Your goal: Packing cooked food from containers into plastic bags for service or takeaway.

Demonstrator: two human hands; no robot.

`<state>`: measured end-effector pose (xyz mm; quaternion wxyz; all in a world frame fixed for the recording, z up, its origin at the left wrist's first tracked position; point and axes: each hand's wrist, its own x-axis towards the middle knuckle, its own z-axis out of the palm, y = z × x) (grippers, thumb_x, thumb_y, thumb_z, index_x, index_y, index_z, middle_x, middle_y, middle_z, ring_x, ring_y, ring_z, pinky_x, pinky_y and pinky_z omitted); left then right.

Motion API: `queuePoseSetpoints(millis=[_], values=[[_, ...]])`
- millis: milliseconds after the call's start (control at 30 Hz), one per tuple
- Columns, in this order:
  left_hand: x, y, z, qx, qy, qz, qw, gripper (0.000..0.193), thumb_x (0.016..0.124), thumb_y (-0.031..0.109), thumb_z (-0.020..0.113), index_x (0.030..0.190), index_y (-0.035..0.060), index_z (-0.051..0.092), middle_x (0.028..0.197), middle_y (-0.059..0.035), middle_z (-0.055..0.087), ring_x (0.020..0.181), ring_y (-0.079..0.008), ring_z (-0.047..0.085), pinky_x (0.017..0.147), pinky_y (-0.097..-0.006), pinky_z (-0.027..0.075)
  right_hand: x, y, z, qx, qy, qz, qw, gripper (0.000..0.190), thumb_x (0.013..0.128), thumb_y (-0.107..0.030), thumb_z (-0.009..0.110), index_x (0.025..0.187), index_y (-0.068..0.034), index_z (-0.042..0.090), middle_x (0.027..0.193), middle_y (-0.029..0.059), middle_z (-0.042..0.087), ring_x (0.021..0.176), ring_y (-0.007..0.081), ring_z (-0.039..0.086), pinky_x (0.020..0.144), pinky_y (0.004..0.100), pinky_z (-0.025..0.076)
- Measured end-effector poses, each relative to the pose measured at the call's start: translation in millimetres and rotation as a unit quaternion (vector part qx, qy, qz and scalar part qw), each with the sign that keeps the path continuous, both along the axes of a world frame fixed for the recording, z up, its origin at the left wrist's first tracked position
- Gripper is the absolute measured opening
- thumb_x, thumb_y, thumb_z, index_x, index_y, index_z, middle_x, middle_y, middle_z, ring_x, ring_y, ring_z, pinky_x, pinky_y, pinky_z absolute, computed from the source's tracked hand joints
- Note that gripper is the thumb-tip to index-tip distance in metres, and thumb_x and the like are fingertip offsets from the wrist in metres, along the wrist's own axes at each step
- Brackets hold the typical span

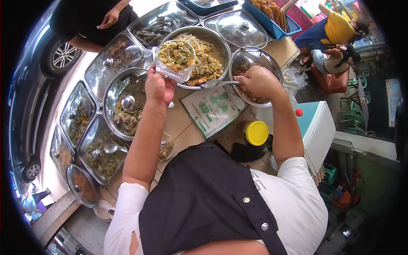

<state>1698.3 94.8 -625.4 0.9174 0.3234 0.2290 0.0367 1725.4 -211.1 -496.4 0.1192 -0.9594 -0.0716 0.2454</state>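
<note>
My left hand grips a small round bowl lined with a clear plastic bag. Bean sprouts and mixed vegetables fill it. It is held over the left side of a round metal pan, where more of the same vegetable dish lies uncovered. In my right hand is the handle of a metal serving spoon; its bowl end is at the pan's near rim. Below the right hand sits another round pan of brown minced food, under a clear lid.
Lidded food trays curve along the left. A blue basket holds fried rolls. A printed plastic bag pack lies on the tiled counter, near a yellow-lidded jar and a cooler box. A person in black stands opposite.
</note>
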Motion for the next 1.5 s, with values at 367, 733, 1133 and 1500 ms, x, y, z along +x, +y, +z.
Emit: queuePoseSetpoints(millis=[367,733,1133,1500], values=[[3.4,-0.5,-5.4,-0.003,-0.014,-0.007,1.0,0.045,0.103,0.0,0.049,0.146,0.013,0.045,0.136,-0.013,0.062,0.117,-0.0328,0.069,0.093,-0.052,0.063,-12.0,-23.1,-30.7,0.182,0.003,-0.078,0.98,0.046,0.098,-0.039,0.068,0.076,-0.001,0.078,0.059,0.0134,0.061,0.056,0.0263,0.06,0.062,0.0407,0.05],[1.5,1.2,-3.1,0.005,-0.001,0.006,1.0,0.041,0.103,0.001,0.051,0.142,0.013,0.047,0.133,-0.0132,0.063,0.115,-0.0331,0.07,0.092,-0.0522,0.064,-15.5,-20.5,-15.2,0.162,-0.003,-0.085,0.983,0.046,0.098,-0.038,0.069,0.072,-0.001,0.077,0.054,0.0117,0.056,0.052,0.0213,0.054,0.059,0.04,0.046],[2.4,4.2,-3.0,0.007,-0.01,0.01,1.0,0.038,0.103,0.003,0.054,0.139,0.013,0.048,0.134,-0.0124,0.063,0.116,-0.0331,0.069,0.092,-0.0538,0.063,-3.0,-10.2,-32.3,0.217,-0.02,-0.159,0.963,0.049,0.099,-0.041,0.068,0.074,0.0,0.076,0.062,0.0087,0.063,0.06,0.02,0.057,0.065,0.0397,0.048],[5.7,6.4,-6.6,0.011,-0.008,0.013,1.0,0.04,0.101,0.001,0.053,0.139,0.0133,0.049,0.134,-0.0125,0.063,0.117,-0.0324,0.069,0.093,-0.0535,0.063,-16.1,-4.4,-15.3,0.114,-0.044,-0.049,0.991,0.045,0.095,-0.044,0.069,0.081,-0.003,0.08,0.076,0.0188,0.073,0.072,0.0349,0.07,0.074,0.0465,0.055]])
